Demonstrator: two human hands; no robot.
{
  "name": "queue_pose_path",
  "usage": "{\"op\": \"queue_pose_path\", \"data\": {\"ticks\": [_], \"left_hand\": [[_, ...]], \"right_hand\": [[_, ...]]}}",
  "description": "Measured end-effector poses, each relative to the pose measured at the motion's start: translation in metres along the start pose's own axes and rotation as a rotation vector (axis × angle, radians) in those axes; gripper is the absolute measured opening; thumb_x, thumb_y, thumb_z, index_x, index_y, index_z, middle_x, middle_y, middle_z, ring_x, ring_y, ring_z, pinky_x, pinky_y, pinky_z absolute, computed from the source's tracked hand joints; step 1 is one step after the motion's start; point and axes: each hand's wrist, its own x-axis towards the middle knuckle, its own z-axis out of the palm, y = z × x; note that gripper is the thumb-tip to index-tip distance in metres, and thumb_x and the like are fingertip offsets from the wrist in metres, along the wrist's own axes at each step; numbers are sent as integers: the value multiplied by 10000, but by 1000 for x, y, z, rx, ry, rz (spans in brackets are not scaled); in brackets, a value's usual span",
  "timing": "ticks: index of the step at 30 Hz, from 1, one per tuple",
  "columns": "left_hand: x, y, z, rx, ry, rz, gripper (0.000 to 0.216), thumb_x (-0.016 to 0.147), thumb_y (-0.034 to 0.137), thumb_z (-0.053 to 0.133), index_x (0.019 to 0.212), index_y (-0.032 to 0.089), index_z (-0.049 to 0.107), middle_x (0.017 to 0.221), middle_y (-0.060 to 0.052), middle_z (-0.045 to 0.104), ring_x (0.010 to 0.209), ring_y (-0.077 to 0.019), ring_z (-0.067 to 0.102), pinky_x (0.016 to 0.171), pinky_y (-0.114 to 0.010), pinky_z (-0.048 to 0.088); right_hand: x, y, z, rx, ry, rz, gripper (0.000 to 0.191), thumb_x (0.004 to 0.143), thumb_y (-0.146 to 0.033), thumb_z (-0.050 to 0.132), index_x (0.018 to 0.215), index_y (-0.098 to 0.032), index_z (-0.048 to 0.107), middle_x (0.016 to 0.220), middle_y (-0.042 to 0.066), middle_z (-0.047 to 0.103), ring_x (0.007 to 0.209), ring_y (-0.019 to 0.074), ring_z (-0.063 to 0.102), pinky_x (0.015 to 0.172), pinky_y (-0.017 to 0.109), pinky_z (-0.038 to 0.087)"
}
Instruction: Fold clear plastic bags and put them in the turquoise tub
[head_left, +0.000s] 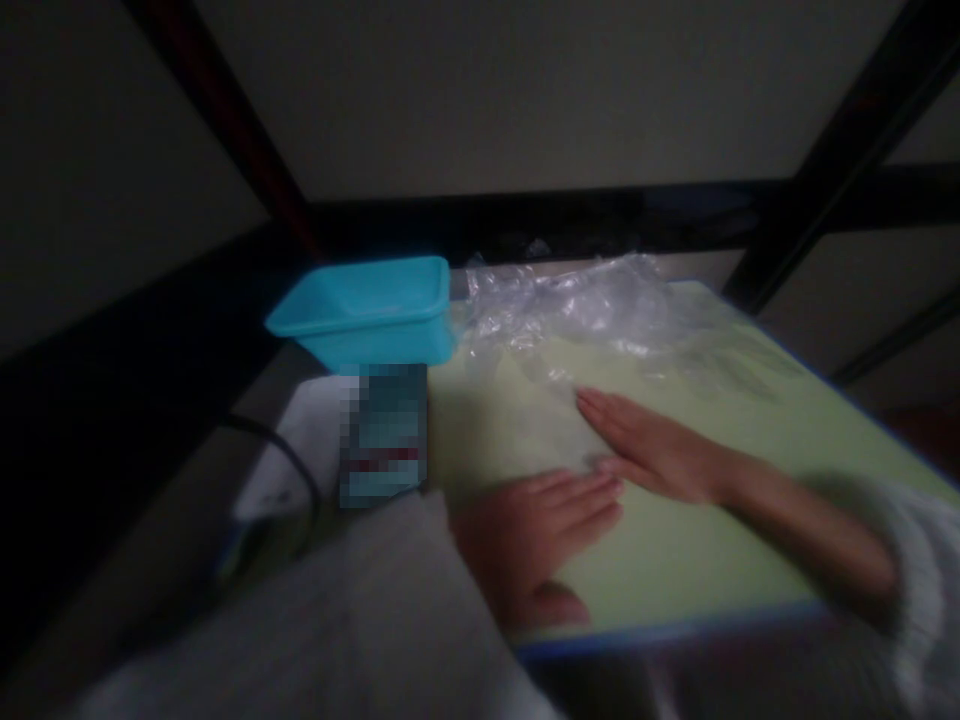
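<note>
My left hand (536, 545) lies flat near the table's front edge, palm down, its fingers stretched to the right and the thumb apart. Just beyond it, my right hand (660, 450) rests with fingers extended toward the upper left. The fingertips of the two hands come close together. Under and beside them a thin, see-through plastic sheet or bag (551, 435) seems to lie on the yellow-green tabletop (720, 560); its outline is hard to make out. Neither hand grips anything that shows.
Crumpled clear plastic bags (592, 305) lie along the back of the table. A turquoise plastic basin (375, 340) stands at the back left. In front of it are a blurred-out rectangular item (384, 435), a white object (300, 440) and a dark cable (289, 450).
</note>
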Motion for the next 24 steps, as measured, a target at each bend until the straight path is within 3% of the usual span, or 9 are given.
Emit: {"op": "queue_pose_path", "data": {"ticks": [10, 14, 17, 24], "left_hand": [[12, 23, 11, 6, 32, -150, 639, 918, 452, 386, 1417, 61, 306, 1530, -151, 222, 1434, -238, 136, 1175, -411, 157], [13, 32, 15, 22, 62, -183, 628, 935, 435, 356, 1442, 79, 251, 1544, -122, 190, 1441, -211, 101, 1184, -393, 124], [13, 35, 12, 37, 75, -174, 625, 945, 429, 337, 1448, 74, 231, 1551, -120, 161, 1442, -202, 92, 1187, -383, 120], [11, 35, 4, 43, 169, -180, 543, 952, 389, 299, 1382, 66, 372, 1515, -123, 287, 1421, -224, 199, 1167, -375, 216]], "right_hand": [[8, 15, -7, 54, -74, -99, 675, 968, -467, 329, 1494, -153, 45, 1535, 132, 163, 1417, 218, 123, 1153, 480, 175], [8, 11, -8, 41, -11, -88, 683, 962, -476, 340, 1497, -164, 53, 1536, 128, 165, 1414, 218, 148, 1147, 461, 214], [5, 1, -2, -22, 78, 5, 694, 955, -466, 368, 1499, -153, 71, 1530, 145, 167, 1408, 247, 172, 1132, 463, 260], [2, -11, 20, -82, 167, 89, 721, 951, -402, 409, 1501, -184, -3, 1534, 139, 138, 1395, 284, 206, 1119, 474, 299]]}}
